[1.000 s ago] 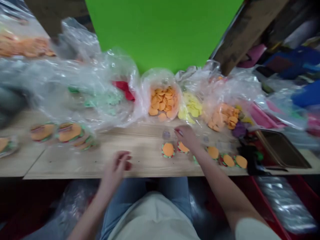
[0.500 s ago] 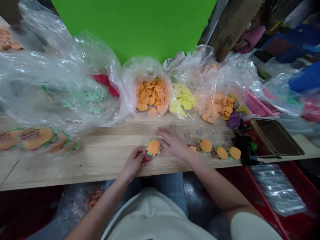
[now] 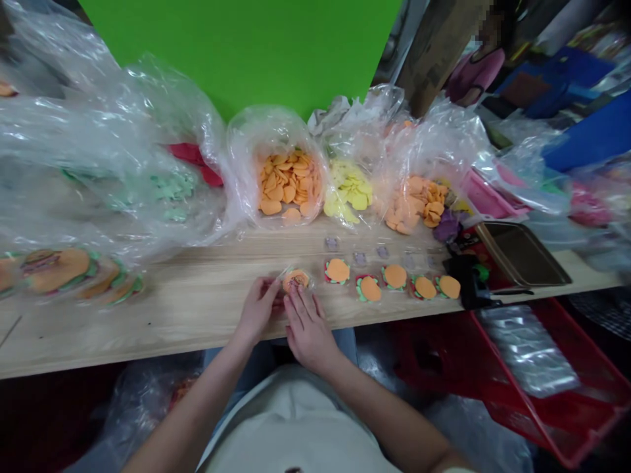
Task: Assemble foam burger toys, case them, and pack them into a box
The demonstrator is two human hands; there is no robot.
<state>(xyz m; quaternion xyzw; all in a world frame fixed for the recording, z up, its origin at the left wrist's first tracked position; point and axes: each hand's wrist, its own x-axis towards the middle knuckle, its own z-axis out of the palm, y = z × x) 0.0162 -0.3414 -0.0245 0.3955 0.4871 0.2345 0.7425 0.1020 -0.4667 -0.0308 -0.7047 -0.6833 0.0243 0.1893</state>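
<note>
Both hands are meeting at the near edge of the wooden table (image 3: 187,309), over a small burger piece (image 3: 296,280) that is lying in a clear wrapper just in front of the person. The left hand (image 3: 256,309) is curling in and pinching the piece at its left edge, while the right hand (image 3: 306,323) is lying with fingers stretched out almost flat, their tips touching the piece's near side. Just to the right, a row of burger pieces (image 3: 395,276) is running along the table, with small clear squares (image 3: 359,257) lying a little farther back. Beyond them, open plastic bags are crowding the far side: a bag of orange discs (image 3: 288,184) straight ahead, a bag of yellow pieces (image 3: 351,196) beside it, and a bag of green pieces (image 3: 170,190) to the left. A bag of finished burgers (image 3: 64,272) is sitting at the near left. At the right, a black tool (image 3: 466,279) and a brown tray (image 3: 522,253) are closing off the row's end, above a red crate (image 3: 557,407).
</note>
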